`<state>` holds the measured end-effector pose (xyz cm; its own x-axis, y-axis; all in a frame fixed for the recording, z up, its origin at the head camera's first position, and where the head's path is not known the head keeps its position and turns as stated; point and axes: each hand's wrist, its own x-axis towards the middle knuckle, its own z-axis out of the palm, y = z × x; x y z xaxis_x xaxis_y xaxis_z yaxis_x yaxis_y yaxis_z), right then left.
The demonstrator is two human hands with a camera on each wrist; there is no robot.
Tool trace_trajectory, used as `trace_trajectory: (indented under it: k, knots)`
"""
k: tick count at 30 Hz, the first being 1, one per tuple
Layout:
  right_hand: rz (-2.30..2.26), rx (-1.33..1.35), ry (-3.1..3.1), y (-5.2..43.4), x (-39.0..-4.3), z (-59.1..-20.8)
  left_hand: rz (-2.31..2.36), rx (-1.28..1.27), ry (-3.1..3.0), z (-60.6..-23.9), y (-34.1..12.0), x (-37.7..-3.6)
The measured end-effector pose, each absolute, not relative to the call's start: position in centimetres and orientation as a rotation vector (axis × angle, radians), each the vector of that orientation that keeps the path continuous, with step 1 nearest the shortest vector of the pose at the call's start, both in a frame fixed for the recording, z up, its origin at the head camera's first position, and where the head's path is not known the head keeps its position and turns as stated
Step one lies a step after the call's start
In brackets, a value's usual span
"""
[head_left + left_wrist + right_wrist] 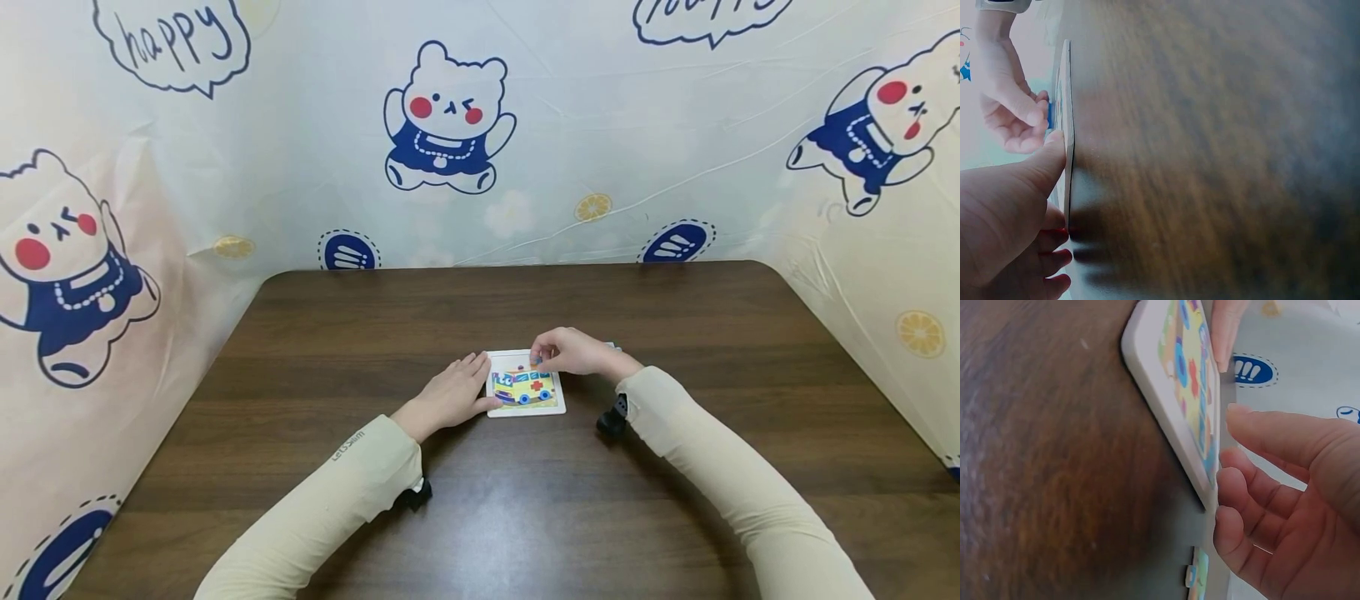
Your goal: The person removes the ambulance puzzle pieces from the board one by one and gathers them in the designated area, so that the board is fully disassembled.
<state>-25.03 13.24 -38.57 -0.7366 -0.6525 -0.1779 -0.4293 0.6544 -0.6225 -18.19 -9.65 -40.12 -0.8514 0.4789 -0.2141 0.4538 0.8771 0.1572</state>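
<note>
A white-framed jigsaw puzzle [522,410] lies on the table, its picture a yellow vehicle with blue wheels and a red cross. My left hand [452,396] rests at its left edge, fingers extended, the thumb over the lower left corner. Above the upper right part of the board, my right hand [573,352] pinches a small puzzle piece [1050,115] that shows blue in the left wrist view. Most of this piece is hidden by the fingertips. In the right wrist view the thumb and curled fingers sit close over the frame's edge.
Another puzzle piece [1197,575] lies on the brown wooden table [480,500] just right of the board, mostly behind my right wrist in the head view. A printed cloth [540,150] with cartoon bears hangs behind the table and along its sides.
</note>
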Motion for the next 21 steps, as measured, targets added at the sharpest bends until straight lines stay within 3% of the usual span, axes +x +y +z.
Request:
trace_trajectory:
  k: [21]
  knots:
    - [-0.715,-0.863,2.510,12.7,-25.6,-39.7,0.136,0.705,2.798,-40.1,-9.7,-18.1]
